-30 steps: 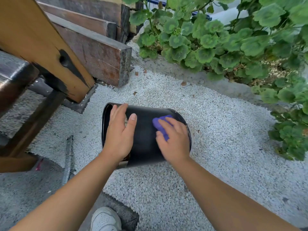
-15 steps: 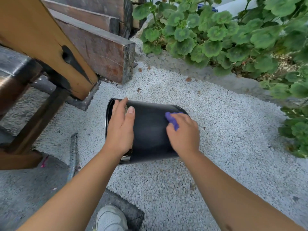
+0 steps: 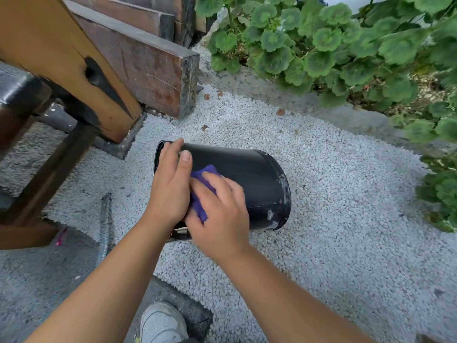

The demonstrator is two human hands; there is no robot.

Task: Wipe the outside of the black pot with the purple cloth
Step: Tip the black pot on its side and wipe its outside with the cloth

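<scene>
- Since the earlier frame my right hand has slid the purple cloth leftward along the black pot, from the base end toward the rim end; it now sits just beside my left hand, the two hands touching
- Black pot lies on its side on the white gravel, open mouth to the left, base to the right; pale scuffing shows around the base edge
- Left grip: fingers laid over the top of the pot near the mouth, thumb up; they look fairly straight, bracing it rather than clamping; right grip: fingers pressing the cloth flat against the wall, mostly covering it, and I cannot tell whether any curl round it
- Step in hand, as I judge it: mid-wipe on the upper side wall; the task is well under way but not finished
- Next move probably calls for rolling the pot under the left hand to expose unwiped wall; then working right toward the scuffed base
</scene>
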